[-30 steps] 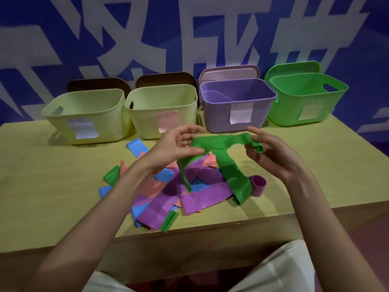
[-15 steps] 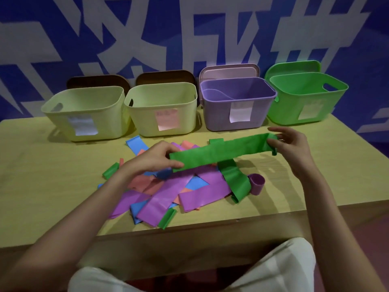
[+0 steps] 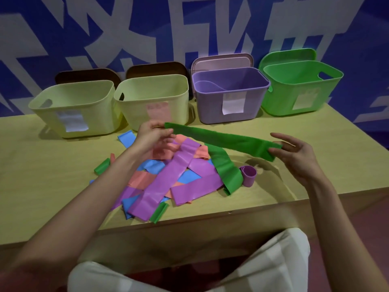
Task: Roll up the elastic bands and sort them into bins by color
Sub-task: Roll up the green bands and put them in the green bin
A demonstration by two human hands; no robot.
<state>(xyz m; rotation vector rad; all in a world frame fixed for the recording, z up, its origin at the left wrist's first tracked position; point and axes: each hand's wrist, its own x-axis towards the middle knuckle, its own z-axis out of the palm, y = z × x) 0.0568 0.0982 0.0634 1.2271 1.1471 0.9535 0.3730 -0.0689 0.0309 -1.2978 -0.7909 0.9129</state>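
Note:
A green elastic band (image 3: 223,140) is stretched flat above the table between both hands. My left hand (image 3: 153,137) pinches its left end near the yellow bins. My right hand (image 3: 294,152) pinches its right end between thumb and fingers, lower and nearer to me. Under it lies a pile of loose bands: purple (image 3: 168,182), pink (image 3: 143,179), blue (image 3: 127,139) and another green band (image 3: 228,173). A rolled purple band (image 3: 248,173) stands beside the pile. The green bin (image 3: 301,87) is at the back right, the purple bin (image 3: 229,95) next to it.
Two pale yellow bins (image 3: 73,110) (image 3: 153,100) stand at the back left, one with a white label, one with a pink label. Lids lean against the blue wall behind the bins. The wooden table's front edge (image 3: 231,216) runs just beyond my knees.
The green band went from bunched and hanging to stretched out flat. My hands moved apart, the left going up and back, the right moving right and toward me.

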